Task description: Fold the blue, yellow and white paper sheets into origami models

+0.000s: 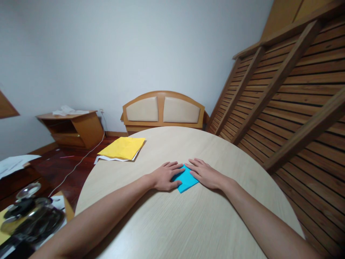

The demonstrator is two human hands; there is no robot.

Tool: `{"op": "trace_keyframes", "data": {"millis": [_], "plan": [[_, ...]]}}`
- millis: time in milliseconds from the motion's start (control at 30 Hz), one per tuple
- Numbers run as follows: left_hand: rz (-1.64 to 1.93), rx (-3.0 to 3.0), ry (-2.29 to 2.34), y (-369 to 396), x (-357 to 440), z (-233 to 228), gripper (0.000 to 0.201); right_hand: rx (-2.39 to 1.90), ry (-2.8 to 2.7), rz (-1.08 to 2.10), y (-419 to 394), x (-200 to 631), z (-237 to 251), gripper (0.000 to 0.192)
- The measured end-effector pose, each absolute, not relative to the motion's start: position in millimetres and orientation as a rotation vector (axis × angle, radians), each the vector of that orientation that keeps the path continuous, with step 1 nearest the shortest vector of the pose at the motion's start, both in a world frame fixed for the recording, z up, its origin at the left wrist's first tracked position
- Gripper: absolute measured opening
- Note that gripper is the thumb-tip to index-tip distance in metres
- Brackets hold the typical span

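A small folded blue paper (185,180) lies on the round pale wooden table (188,223). My left hand (165,175) lies flat on the paper's left part, fingers spread and pointing right. My right hand (206,173) presses flat on its right part, fingers pointing left. The fingertips of both hands nearly meet over the paper's far corner. Neither hand grips anything; both rest palm down. Much of the paper is hidden under the hands.
A stack of yellow and white paper sheets (122,148) lies at the table's far left edge. Beyond stand a wooden headboard (163,111), a low wooden cabinet (71,127) and slatted wooden frames (291,93) leaning at right. Dark metal objects (29,219) sit low at left.
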State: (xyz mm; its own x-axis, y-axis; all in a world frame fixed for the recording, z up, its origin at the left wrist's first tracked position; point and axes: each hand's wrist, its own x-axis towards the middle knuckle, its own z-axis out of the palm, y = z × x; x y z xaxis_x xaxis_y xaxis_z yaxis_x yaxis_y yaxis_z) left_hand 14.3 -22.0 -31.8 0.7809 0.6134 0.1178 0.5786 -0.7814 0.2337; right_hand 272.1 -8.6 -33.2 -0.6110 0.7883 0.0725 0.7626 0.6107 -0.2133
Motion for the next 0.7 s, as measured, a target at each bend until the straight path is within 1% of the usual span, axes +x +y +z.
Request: {"op": "trace_keyframes", "data": {"millis": [267, 400, 467, 600, 700], "plan": [[0.246, 2.793, 0.973, -26, 16, -27, 0.068, -1.211, -2.769, 0.331, -25, 283, -5, 0.045], [0.195, 2.800, 0.989, -26, 17, -27, 0.069, -1.272, -2.798, 0.406, -35, 287, 9, 0.042], [0.191, 2.802, 0.991, -26, 16, -27, 0.069, -1.308, -2.797, 0.442, -39, 288, 15, 0.037], [0.202, 2.798, 0.999, -26, 16, -28, 0.069, -1.349, -2.813, 0.492, -49, 286, 25, 0.020], [0.191, 2.805, 1.005, -27, 16, -29, 0.070, -1.454, -2.792, 0.432, -55, 279, 30, 0.015]]}}
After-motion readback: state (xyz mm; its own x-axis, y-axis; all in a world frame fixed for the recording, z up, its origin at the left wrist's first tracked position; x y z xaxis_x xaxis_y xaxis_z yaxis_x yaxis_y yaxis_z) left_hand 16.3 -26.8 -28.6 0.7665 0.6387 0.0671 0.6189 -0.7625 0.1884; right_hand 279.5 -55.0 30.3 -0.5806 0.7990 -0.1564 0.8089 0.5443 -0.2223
